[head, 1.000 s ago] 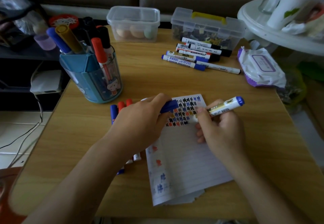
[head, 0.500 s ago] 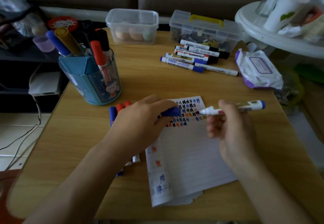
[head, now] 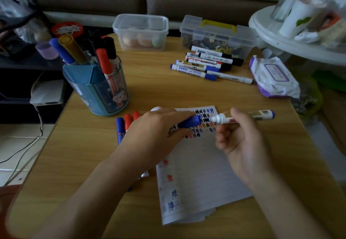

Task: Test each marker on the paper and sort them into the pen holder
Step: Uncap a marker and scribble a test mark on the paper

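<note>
The step in hand appears to be recapping. The left hand point(head: 155, 132) grips the blue cap point(head: 190, 122) between thumb and fingers, with its mouth facing right. The right hand point(head: 241, 145) pinches the marker point(head: 262, 114) by the barrel, thumb on top, with the bare nib pointing left at the cap. Both are held just above the top part of the paper point(head: 202, 173), which lies on the desk point(head: 168, 89) and carries rows of red, blue and black test strokes. The nib and the cap mouth are almost touching and lie roughly on one line. For a clean closure, the two axes should be aligned before any push, because a tilted entry would likely smear ink on the cap rim or the fingers. The cap hand is best kept steady while the marker hand drives the barrel straight in until it seats firmly. The right-hand grip sits well back from the nib, which leaves room for the cap. Once closed, the marker belongs in the pen holder point(head: 97, 91), which stands at the desk's far left with several markers in it. A row of markers point(head: 206, 64) at the far side probably awaits testing.
</note>
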